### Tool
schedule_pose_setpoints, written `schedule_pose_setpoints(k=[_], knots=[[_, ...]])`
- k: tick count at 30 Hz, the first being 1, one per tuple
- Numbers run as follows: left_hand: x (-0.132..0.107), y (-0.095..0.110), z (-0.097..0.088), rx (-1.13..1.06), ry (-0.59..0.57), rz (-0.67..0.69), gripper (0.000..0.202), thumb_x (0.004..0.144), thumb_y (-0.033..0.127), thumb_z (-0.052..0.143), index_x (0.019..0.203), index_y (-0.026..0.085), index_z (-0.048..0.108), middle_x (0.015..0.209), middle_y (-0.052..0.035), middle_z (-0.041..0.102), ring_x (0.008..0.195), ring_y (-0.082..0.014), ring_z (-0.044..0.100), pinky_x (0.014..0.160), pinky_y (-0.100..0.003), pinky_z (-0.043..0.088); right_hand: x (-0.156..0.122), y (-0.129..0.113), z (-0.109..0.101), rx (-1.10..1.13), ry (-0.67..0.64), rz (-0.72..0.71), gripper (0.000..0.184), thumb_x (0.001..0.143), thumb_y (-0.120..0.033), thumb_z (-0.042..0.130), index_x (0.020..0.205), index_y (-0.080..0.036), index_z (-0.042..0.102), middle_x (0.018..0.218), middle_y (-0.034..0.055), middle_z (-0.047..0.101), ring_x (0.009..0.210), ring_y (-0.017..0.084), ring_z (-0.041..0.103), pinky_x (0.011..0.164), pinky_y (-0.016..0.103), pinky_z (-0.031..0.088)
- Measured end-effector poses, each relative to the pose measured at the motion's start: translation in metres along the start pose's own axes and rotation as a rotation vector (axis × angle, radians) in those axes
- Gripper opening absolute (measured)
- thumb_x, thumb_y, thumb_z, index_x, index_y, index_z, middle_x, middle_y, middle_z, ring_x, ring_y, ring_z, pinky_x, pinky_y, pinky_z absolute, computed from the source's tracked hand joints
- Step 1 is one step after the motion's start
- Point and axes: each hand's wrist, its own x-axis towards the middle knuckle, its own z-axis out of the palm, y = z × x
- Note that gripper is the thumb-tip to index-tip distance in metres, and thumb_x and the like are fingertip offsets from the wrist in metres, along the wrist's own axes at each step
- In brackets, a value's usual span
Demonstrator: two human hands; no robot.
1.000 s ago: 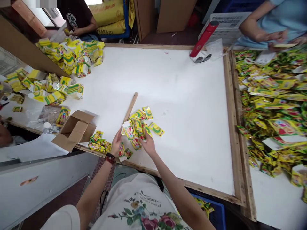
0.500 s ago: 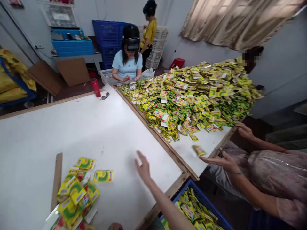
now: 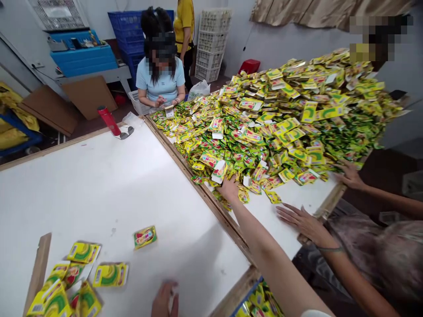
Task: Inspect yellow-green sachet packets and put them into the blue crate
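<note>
My right hand reaches over the wooden divider to the near edge of a big heap of yellow-green packets. Its fingers are apart and touch packets beside one with a white open end; the fingertips are partly hidden. Low in the view, my left hand is over the white table with its fingers curled around a small whitish thing, too blurred to name. A single packet lies on the table beyond it. To the left rests a loose cluster of packets, with another packet beside it.
A wooden divider splits the tabletop. At right, a co-worker's hand lies flat near the heap. Across the table sits a person in light blue. A red bottle and sunglasses lie far left. Below the edge is a packet-filled crate.
My right hand has moved from above the white table to the heap. My left hand has come further into view. A lone packet now lies mid-table, and the co-worker's near hand is flat without a packet.
</note>
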Motion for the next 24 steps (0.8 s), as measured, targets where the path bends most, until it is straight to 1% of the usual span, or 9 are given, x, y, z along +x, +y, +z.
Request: schedule_pose_setpoints(k=[2, 4, 6, 8, 11, 14, 17, 20, 24], knots=[[0.072, 0.03, 0.008, 0.029, 0.098, 0.158, 0.031, 0.086, 0.027, 0.051, 0.115, 0.023, 0.059, 0.118, -0.0104, 0.06, 0.112, -0.0271, 0.059, 0.091, -0.045, 0.054, -0.001, 0.006, 0.01, 0.005, 0.005, -0.048, 0.049, 0.071, -0.022, 0.065, 0.119, -0.011, 0.063, 0.146, 0.0251, 0.034, 0.125, 0.042, 0.04, 0.097, 0.053, 0.037], [0.153, 0.069, 0.015, 0.099, 0.167, 0.277, 0.048, 0.083, 0.023, 0.055, 0.129, 0.019, 0.048, 0.138, -0.0148, 0.043, 0.125, -0.0294, 0.048, 0.103, -0.049, 0.044, 0.0, 0.016, 0.009, 0.025, 0.011, -0.112, 0.037, 0.071, -0.014, 0.059, 0.107, -0.012, 0.07, 0.139, 0.0229, 0.045, 0.12, 0.036, 0.047, 0.097, 0.045, 0.039], [0.231, 0.109, 0.021, 0.185, 0.143, 0.369, 0.068, 0.076, 0.019, 0.063, 0.139, 0.019, 0.037, 0.149, -0.0177, 0.025, 0.128, -0.0315, 0.043, 0.105, -0.049, 0.041, 0.006, 0.03, -0.001, 0.056, 0.028, -0.166, 0.034, 0.071, -0.011, 0.054, 0.1, -0.015, 0.072, 0.13, 0.017, 0.055, 0.113, 0.03, 0.053, 0.096, 0.039, 0.041], [0.297, 0.142, 0.025, 0.316, 0.09, 0.449, 0.077, 0.072, 0.016, 0.067, 0.141, 0.021, 0.035, 0.152, -0.0177, 0.018, 0.133, -0.0365, 0.036, 0.105, -0.052, 0.039, 0.013, 0.048, -0.015, 0.088, 0.054, -0.189, 0.033, 0.072, -0.013, 0.049, 0.096, -0.017, 0.072, 0.118, 0.0114, 0.063, 0.107, 0.026, 0.057, 0.094, 0.037, 0.044], [0.362, 0.172, 0.03, 0.508, -0.087, 0.508, 0.086, 0.065, 0.017, 0.073, 0.142, 0.026, 0.036, 0.154, -0.0175, 0.014, 0.127, -0.0429, 0.04, 0.097, -0.055, 0.042, 0.013, 0.072, -0.031, 0.125, 0.078, -0.17, 0.033, 0.074, -0.018, 0.046, 0.095, -0.017, 0.072, 0.099, 0.0083, 0.069, 0.097, 0.025, 0.061, 0.088, 0.037, 0.048], [0.396, 0.184, 0.032, 0.575, -0.228, 0.562, 0.086, 0.057, 0.014, 0.076, 0.136, 0.029, 0.046, 0.155, -0.0146, 0.018, 0.117, -0.0415, 0.051, 0.092, -0.051, 0.046, -0.012, 0.081, -0.026, 0.137, 0.053, -0.134, 0.038, 0.076, -0.023, 0.048, 0.106, -0.017, 0.07, 0.106, 0.011, 0.068, 0.095, 0.026, 0.062, 0.084, 0.038, 0.049], [0.411, 0.187, 0.035, 0.581, -0.274, 0.603, 0.072, 0.063, 0.008, 0.067, 0.13, 0.029, 0.053, 0.15, -0.0119, 0.027, 0.107, -0.0317, 0.06, 0.091, -0.043, 0.048, -0.045, 0.066, -0.005, 0.112, 0.012, -0.09, 0.053, 0.075, -0.037, 0.061, 0.126, -0.02, 0.061, 0.136, 0.0196, 0.05, 0.106, 0.036, 0.058, 0.085, 0.048, 0.047], [0.413, 0.187, 0.04, 0.551, -0.268, 0.621, 0.053, 0.073, 0.005, 0.055, 0.121, 0.026, 0.059, 0.138, -0.0113, 0.042, 0.099, -0.0248, 0.063, 0.091, -0.039, 0.049, -0.062, 0.041, 0.012, 0.068, -0.026, -0.013, 0.062, 0.074, -0.036, 0.067, 0.133, -0.024, 0.055, 0.151, 0.0206, 0.03, 0.115, 0.045, 0.05, 0.086, 0.057, 0.043], [0.398, 0.193, 0.046, 0.449, -0.227, 0.651, 0.042, 0.076, 0.003, 0.049, 0.11, 0.022, 0.064, 0.131, -0.0113, 0.046, 0.097, -0.0236, 0.062, 0.091, -0.039, 0.049, -0.047, 0.029, 0.017, 0.133, -0.034, 0.015, 0.052, 0.072, -0.02, 0.065, 0.124, -0.025, 0.063, 0.146, 0.0171, 0.039, 0.118, 0.042, 0.05, 0.092, 0.053, 0.042]])
